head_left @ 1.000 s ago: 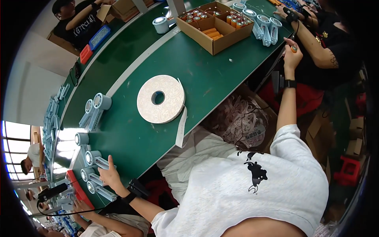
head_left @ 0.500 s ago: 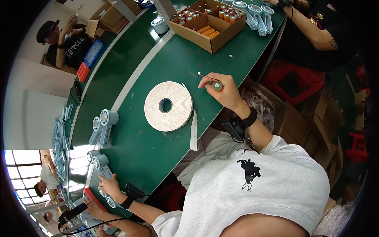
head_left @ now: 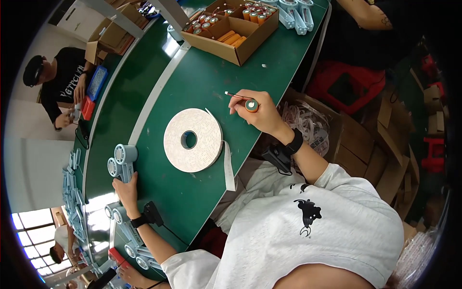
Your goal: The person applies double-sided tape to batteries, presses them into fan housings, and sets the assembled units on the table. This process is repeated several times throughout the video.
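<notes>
My right hand is closed around an orange cylindrical battery cell above the green bench. A thin lead with a small white plug pokes out past its fingers. At the bench's left side, my left hand has thumb and fingers around the handle of a light-blue handheld fan. Another light-blue fan sits right beside it. Between my hands lies a big roll of white tape, its loose end reaching the bench edge.
A cardboard box of orange cells stands at the far side, with fan bodies to its right. More fans lie nearer on the left, by another person's hand. A person works across the bench.
My left hand has moved up and away from the nearer fans to the farther pair. My right hand still holds the battery cell. The whole view has shifted slightly.
</notes>
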A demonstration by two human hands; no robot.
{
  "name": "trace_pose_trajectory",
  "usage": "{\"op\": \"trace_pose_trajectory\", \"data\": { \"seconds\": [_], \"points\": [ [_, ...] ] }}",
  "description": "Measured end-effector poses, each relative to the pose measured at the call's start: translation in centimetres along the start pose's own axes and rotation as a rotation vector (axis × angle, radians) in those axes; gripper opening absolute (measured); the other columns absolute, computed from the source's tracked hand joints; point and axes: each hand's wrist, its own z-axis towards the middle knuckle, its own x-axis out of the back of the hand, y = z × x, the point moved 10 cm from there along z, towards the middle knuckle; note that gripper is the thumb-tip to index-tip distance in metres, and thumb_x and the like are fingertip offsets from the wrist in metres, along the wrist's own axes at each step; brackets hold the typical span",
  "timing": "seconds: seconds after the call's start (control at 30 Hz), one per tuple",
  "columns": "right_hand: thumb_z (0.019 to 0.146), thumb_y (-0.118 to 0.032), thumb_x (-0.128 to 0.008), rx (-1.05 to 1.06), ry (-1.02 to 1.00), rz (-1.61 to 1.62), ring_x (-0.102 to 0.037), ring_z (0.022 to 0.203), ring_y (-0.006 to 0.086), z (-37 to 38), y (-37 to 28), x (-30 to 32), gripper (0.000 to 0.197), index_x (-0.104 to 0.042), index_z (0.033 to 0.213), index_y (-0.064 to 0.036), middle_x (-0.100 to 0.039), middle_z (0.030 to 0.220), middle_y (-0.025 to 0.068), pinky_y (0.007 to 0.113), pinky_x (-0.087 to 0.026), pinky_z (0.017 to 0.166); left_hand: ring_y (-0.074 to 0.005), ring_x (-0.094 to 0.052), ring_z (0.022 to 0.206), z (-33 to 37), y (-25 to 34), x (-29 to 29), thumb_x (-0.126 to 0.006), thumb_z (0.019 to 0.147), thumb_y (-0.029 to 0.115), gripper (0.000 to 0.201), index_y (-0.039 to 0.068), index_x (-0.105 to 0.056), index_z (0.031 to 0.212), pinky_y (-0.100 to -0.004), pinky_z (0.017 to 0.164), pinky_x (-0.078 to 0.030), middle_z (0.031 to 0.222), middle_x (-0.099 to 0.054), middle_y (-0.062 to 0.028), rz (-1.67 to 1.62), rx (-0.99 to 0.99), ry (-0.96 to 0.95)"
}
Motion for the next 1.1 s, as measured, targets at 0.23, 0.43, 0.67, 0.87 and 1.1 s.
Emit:
{"op": "trace_pose_trajectory", "data": {
  "seconds": [0.23, 0.43, 0.67, 0.87, 1.1],
  "points": [
    [0.076, 0.001, -0.051, -0.03, -0.021, 0.005, -0.049, 0.051, 0.0042, 0.2, 0.2, 0.0, 0.007, -0.058, 0.078, -0.0003, -0.06, 0.069, 0.0039, 0.018, -0.035, 0.038, -0.0412, -0.043, 0.104, -11.8, -2.5, 3.7, -0.074, 0.055, 0.047, 0.083, -0.005, -0.047, 0.113, -0.0426, 0.092, -0.032, 0.117, -0.041, -0.026, 0.307, 0.306, 0.206],
    [0.077, 0.0, -0.051, -0.052, -0.058, -0.022, -0.049, 0.052, 0.0038, 0.2, 0.1, -0.3, 0.008, -0.058, 0.079, -0.0006, -0.06, 0.069, 0.0038, 0.018, -0.035, 0.039, -0.0436, -0.034, 0.116, -13.3, -8.4, 6.0, -0.075, 0.052, 0.046, 0.089, -0.004, -0.044, 0.12, -0.0425, 0.098, -0.027, 0.129, -0.028, -0.0298, 0.354, 0.452, 0.025],
    [0.077, 0.0, -0.052, -0.028, -0.027, -0.006, -0.05, 0.053, 0.0043, 0.1, 0.1, -0.1, 0.007, -0.058, 0.08, -0.001, -0.06, 0.07, 0.0034, 0.018, -0.035, 0.039, -0.0424, -0.026, 0.122, -12.1, -12.4, 3.0, -0.075, 0.054, 0.042, 0.09, -0.007, -0.041, 0.122, -0.044, 0.099, -0.025, 0.131, -0.026, -0.0317, 0.066, 0.255, -0.161],
    [0.074, 0.001, -0.053, -0.103, -0.016, 0.011, -0.06, 0.065, 0.0123, 0.1, 0.0, 0.1, 0.005, -0.058, 0.076, 0.0021, -0.061, 0.068, 0.0073, 0.023, -0.047, 0.06, -0.0423, -0.027, 0.121, -12.7, -11.4, 3.2, -0.074, 0.055, 0.042, 0.087, -0.007, -0.043, 0.12, -0.0441, 0.099, -0.024, 0.13, -0.028, -0.0308, 0.045, 0.153, 0.067],
    [0.074, 0.0, -0.052, -0.088, -0.025, -0.003, -0.059, 0.064, 0.0119, -0.1, 0.1, -0.2, 0.006, -0.057, 0.074, 0.0023, -0.06, 0.067, 0.007, 0.024, -0.047, 0.061, -0.0401, -0.03, 0.121, -13.7, -9.2, 3.8, -0.072, 0.058, 0.045, 0.084, -0.009, -0.045, 0.117, -0.0453, 0.099, -0.025, 0.129, -0.031, -0.028, 0.175, 0.198, 0.118]
  ]
}}
